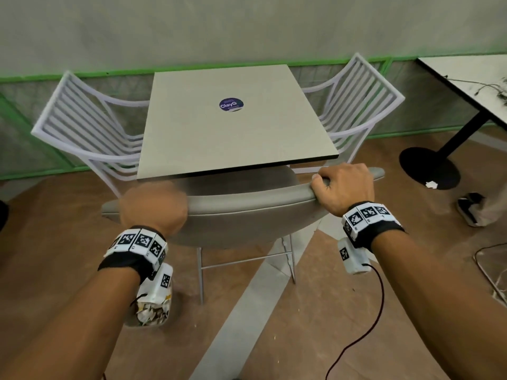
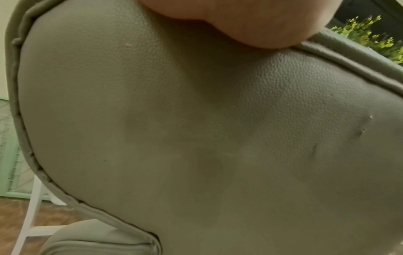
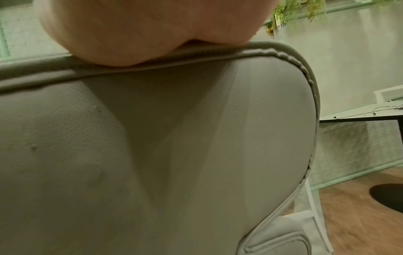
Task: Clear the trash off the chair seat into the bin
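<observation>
Both hands are at the top edge of the grey padded chair back [image 1: 247, 212], which runs left to right across the head view, parallel to the near edge of the square table [image 1: 219, 133] beyond it. The right hand [image 1: 344, 187] grips that edge near its right end, fingers curled over the far side and the heel of the palm pressed on the piping, as the right wrist view confirms. The left hand [image 1: 153, 207] is blurred at the left end; its palm meets the padding in the left wrist view, but whether the fingers are closed on the edge cannot be told. The chair seat lies ahead of and below both hands, tucked under the table and hidden by the chair back, so no trash on it is visible. A white bag of crumpled paper [image 1: 153, 305], which may serve as the bin, stands on the floor just under the left forearm, nearer the left hand. Judgement: the chair must be drawn straight back toward the person, square to its back edge, to expose the seat. The right hand is better set for the pull.
</observation>
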### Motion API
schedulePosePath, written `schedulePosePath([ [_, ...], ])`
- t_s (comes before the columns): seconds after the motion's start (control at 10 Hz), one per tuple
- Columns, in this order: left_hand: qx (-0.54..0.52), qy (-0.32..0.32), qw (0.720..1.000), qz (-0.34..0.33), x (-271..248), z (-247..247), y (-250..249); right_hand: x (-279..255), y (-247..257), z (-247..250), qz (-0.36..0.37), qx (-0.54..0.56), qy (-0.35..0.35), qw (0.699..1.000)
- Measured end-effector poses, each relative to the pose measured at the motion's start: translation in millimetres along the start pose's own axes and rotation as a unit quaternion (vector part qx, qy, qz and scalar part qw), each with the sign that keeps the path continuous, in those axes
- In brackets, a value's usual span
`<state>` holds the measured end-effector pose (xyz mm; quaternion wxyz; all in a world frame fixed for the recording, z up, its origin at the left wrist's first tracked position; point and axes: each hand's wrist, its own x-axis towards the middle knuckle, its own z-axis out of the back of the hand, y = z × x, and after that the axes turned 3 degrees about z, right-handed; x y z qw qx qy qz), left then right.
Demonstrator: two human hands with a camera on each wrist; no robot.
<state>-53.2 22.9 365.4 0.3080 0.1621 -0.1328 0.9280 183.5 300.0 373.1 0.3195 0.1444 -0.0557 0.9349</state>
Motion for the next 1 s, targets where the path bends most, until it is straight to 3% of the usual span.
schedulePosePath([
  [0.3, 0.014, 0.008, 1.0, 0.011, 15, -7, -13, 30, -14, -8, 0.016, 0.004, 0.02, 1.0],
  [0.7, 0.0, 0.02, 1.0, 0.016, -3, 3, -16, 13, -13, 2, 0.016, 0.025, 0.058, 0.998],
  [0.8, -0.012, 0.028, 1.0, -0.004, -17, 10, -20, -2, -9, 4, 0.006, 0.068, 0.049, 0.996],
  [0.9, -0.048, 0.035, 0.998, -0.018, -43, 15, -21, -31, 8, 12, 0.044, 0.11, -0.013, 0.993],
  [1.0, -0.063, 0.032, 0.997, -0.028, -93, 13, -22, -97, 28, 1, 0.089, 0.16, 0.0, 0.983],
])
